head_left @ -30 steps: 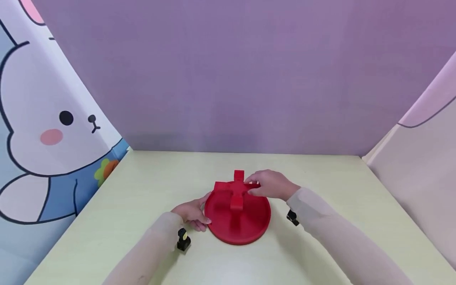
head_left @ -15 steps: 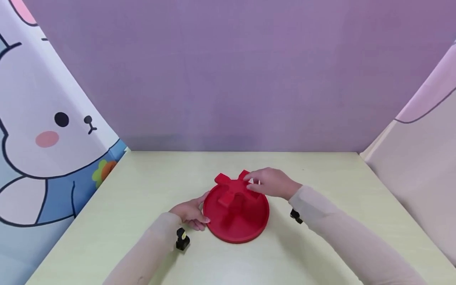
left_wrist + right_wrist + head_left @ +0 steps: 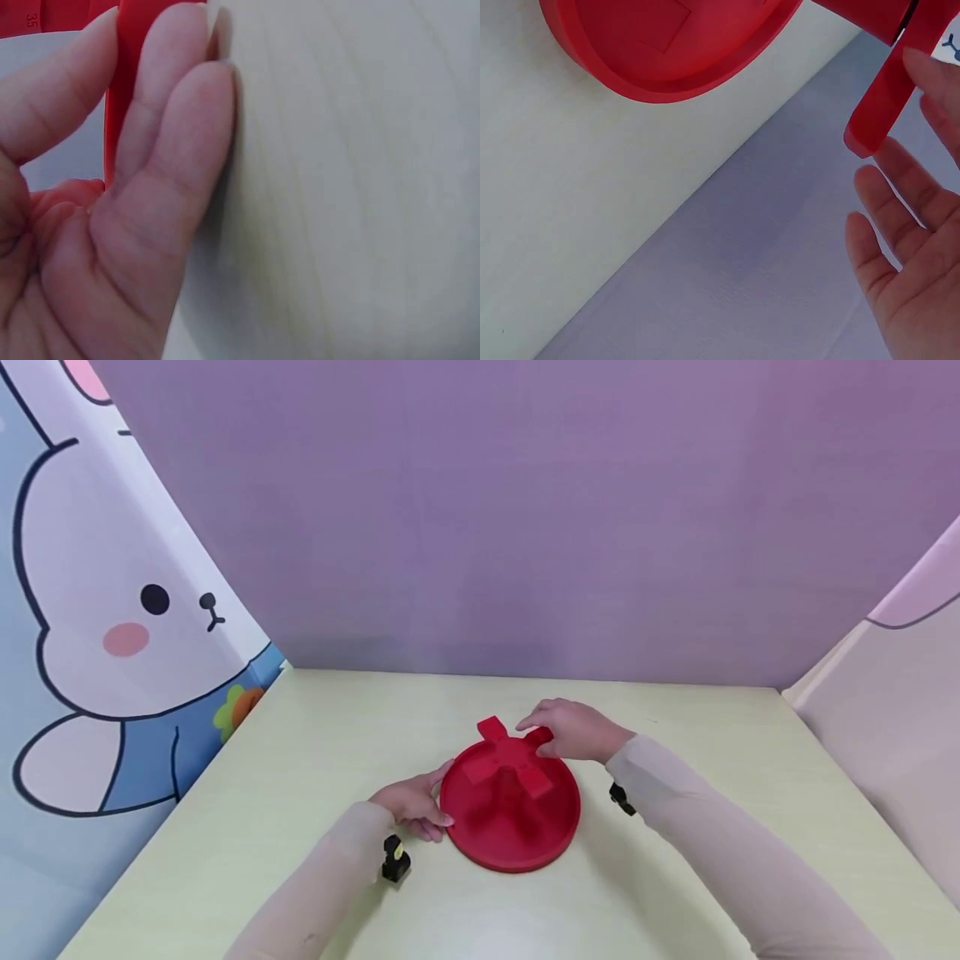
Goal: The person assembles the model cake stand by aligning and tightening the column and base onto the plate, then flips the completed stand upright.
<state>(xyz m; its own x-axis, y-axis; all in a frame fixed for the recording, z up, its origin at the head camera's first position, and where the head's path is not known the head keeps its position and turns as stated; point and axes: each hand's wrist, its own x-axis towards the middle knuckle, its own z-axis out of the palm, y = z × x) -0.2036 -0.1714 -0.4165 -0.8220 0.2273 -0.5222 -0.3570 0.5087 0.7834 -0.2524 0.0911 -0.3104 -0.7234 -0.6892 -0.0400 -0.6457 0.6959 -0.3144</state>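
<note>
A red round base (image 3: 517,845) with a raised rim lies on the table, and a red four-armed cross handle (image 3: 508,752) stands up from its middle. My left hand (image 3: 414,802) grips the base's left edge, thumb at the rim and other fingers low by the tabletop. In the left wrist view those fingers (image 3: 169,150) lie along the red rim. My right hand (image 3: 581,732) is at the far right arm of the cross, which sits between thumb and fingers. The right wrist view shows relaxed, nearly straight fingers (image 3: 885,195) near that arm's end (image 3: 877,112).
The pale table (image 3: 352,718) ends at a purple back panel (image 3: 525,527). At the left stands a printed wall (image 3: 97,568) with a cartoon rabbit, and a light wall (image 3: 900,735) rises on the right. Small black devices (image 3: 395,860) sit at the wrists.
The cross handle has turned clockwise, its arms now pointing diagonally. My right hand has shifted slightly towards the back with it. The left hand keeps its place at the base.
</note>
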